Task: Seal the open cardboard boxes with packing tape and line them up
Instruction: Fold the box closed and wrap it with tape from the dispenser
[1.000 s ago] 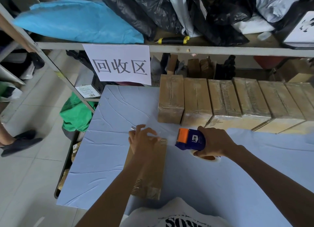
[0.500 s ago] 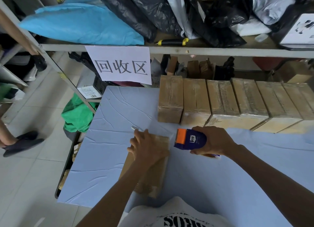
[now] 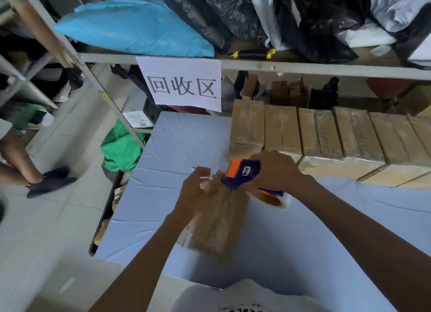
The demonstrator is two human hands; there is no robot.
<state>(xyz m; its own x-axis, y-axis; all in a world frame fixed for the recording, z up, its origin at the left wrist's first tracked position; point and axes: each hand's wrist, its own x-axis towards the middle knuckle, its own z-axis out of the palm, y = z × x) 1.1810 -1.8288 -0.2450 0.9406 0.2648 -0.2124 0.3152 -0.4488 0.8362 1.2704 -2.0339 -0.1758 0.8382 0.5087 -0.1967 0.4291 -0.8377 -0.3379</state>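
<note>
My left hand [image 3: 198,192] pressing flat on the blurred brown cardboard box [image 3: 217,220] on the blue tabletop [image 3: 163,195], my right hand [image 3: 275,169] gripping the orange-and-blue tape dispenser [image 3: 242,173] at the box's far end, row of sealed brown boxes [image 3: 326,134] behind.

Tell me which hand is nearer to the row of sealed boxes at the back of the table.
Right. The right hand, gripping the tape dispenser, sits just in front of the row of sealed boxes. The left hand is farther out, on the box being taped.
</note>
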